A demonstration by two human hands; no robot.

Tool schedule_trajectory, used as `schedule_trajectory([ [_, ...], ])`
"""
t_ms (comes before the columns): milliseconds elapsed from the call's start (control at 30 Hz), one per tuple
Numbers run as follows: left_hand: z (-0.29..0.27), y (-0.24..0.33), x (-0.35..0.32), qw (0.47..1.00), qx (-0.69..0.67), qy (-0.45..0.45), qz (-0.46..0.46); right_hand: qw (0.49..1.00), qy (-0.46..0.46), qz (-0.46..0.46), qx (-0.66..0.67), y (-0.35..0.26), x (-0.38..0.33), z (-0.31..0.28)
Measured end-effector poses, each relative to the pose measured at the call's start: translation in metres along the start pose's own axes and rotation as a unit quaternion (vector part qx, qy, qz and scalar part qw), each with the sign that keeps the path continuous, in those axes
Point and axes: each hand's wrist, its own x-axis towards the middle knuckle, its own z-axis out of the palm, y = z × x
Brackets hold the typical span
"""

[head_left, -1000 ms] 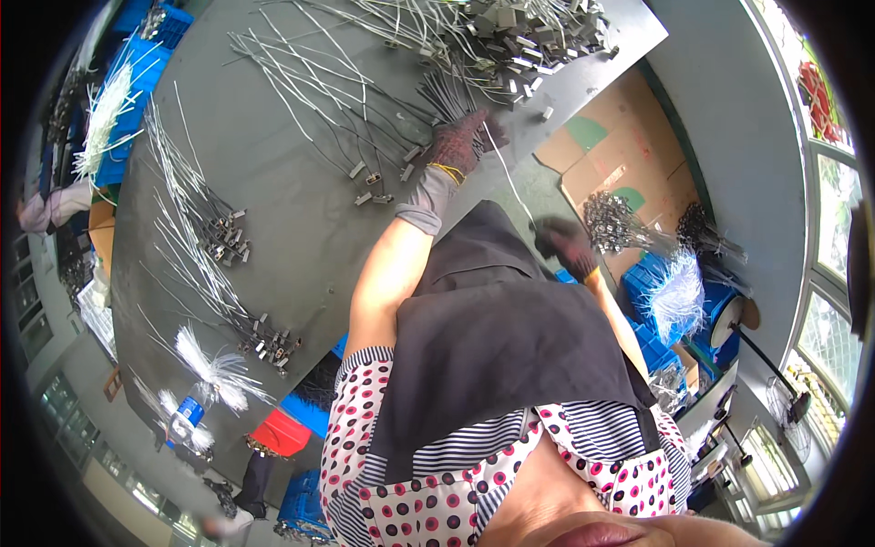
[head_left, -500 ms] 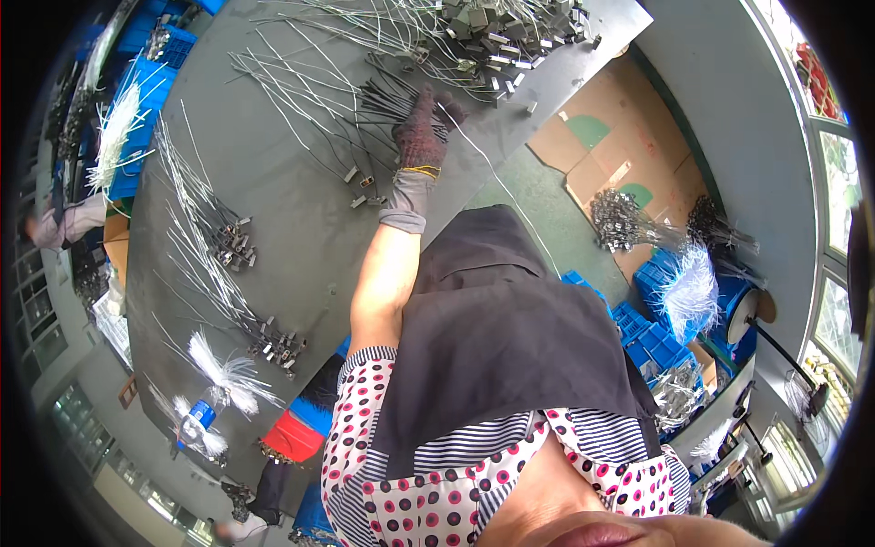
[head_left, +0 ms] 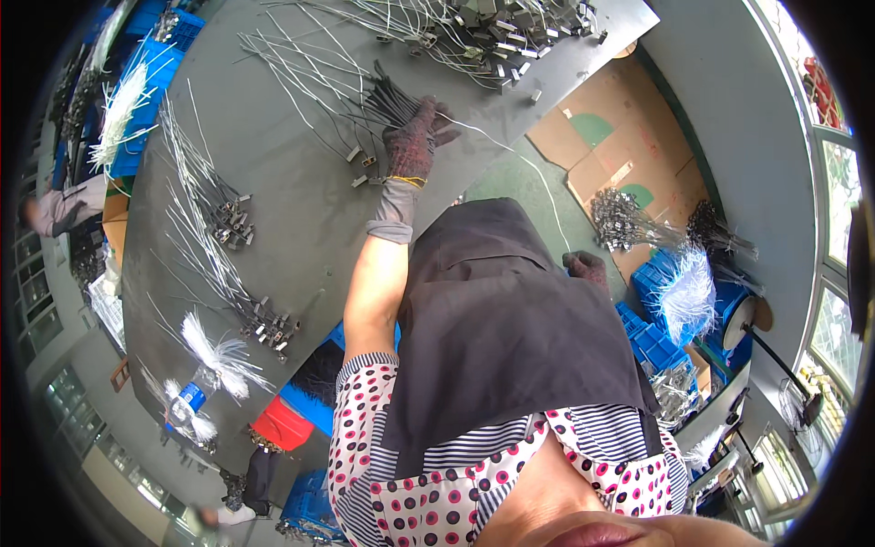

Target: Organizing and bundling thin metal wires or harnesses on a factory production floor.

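As the gloved left hand point(head_left: 412, 144) clasps dark cables point(head_left: 389, 100) at the desk point(head_left: 273, 187), the right hand point(head_left: 586, 265) apparently pinches a white strand point(head_left: 497, 139) strung between both, seemingly a pulling-out step calling for a steady hold.

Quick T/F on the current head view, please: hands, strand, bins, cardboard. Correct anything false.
1. The left hand grips a dark wire bundle. True.
2. A white strand runs from there to the right hand. True.
3. The right hand is bare. False: it is gloved.
4. The red bin stands on the tabletop. False: it sits beyond the table's edge, beside a blue crate.
5. Flat cardboard lies right of the table. True.
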Motion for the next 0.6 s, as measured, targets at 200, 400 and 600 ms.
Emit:
schedule_trajectory([
  [200, -0.015, 0.007, -0.017, 0.996, 0.091, 0.017, -0.013, 0.908, -0.201, -0.099, -0.354, 0.017, 0.040, 0.002],
  [400, -0.003, 0.009, -0.042, 0.999, 0.039, 0.032, -0.002, 0.948, -0.161, -0.264, -0.078, -0.090, -0.012, 0.046],
  [600, 0.003, 0.001, -0.062, 1.000, -0.027, 0.004, -0.013, 0.961, -0.142, -0.235, -0.012, -0.104, -0.010, 0.051],
])
